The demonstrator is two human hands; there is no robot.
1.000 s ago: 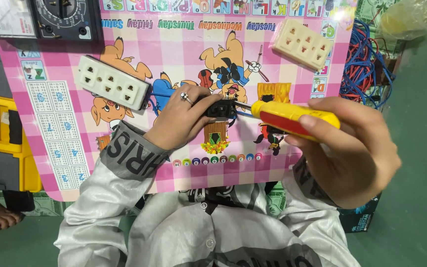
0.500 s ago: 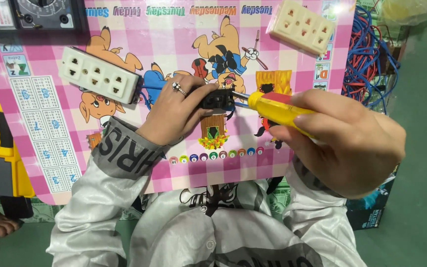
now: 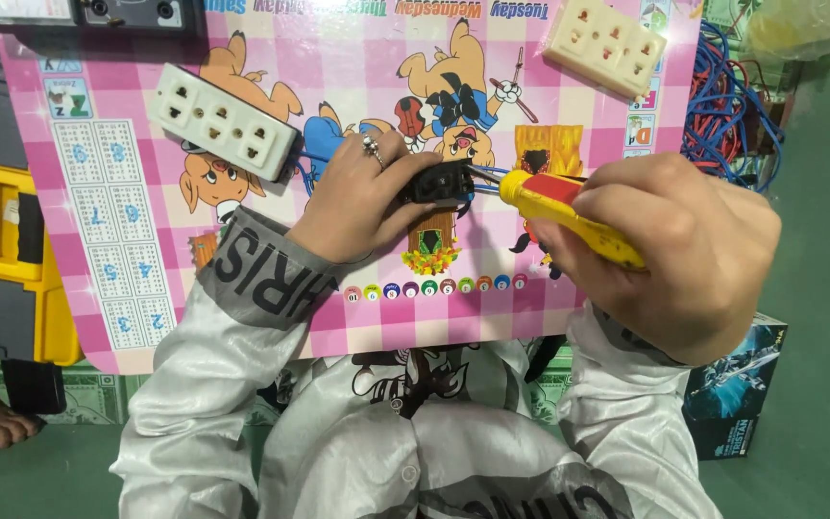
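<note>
My left hand (image 3: 362, 197), with a ring on one finger, pinches a small black electrical part (image 3: 437, 182) against the pink cartoon play mat (image 3: 338, 58). My right hand (image 3: 670, 250) grips a screwdriver with a yellow and red handle (image 3: 569, 211); its metal tip points left into the black part. Blue wires run from the part towards a white three-outlet socket strip (image 3: 225, 122) lying just left of my left hand.
A second cream socket block (image 3: 605, 45) lies at the mat's top right. Tangled blue and red wires (image 3: 722, 115) sit to the right. A yellow and grey tool case (image 3: 2, 259) is at left, a meter (image 3: 79, 12) at top left, a printed box (image 3: 737, 389) at lower right.
The view has shifted closer and slightly down. My hands keep the same grips; the screwdriver tip stays at the black part.
</note>
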